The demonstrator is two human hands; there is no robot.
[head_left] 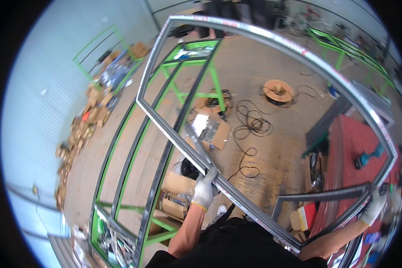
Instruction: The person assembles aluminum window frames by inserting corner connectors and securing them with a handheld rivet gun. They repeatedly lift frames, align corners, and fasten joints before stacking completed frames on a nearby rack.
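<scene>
A large grey four-sided window frame point(304, 51), with printed film along its edges, is held up tilted in front of me. My left hand point(203, 191), in a white and grey glove, is closed around its lower-left rail. A grey bar point(196, 140) runs behind that rail and meets it near this hand. At the right end, my right hand point(374, 207), gloved too, grips the frame's side near the lower corner. A shorter dark grey profile point(321, 195) crosses inside the frame and reaches that hand.
A green stand point(218, 85) with black-topped bars is at left. A red-covered table point(341, 152) bears a teal power tool point(368, 157) at right. On the floor lie a cable spool point(278, 90), loose black cable point(254, 127) and an open carton point(219, 135). More cartons line the left wall.
</scene>
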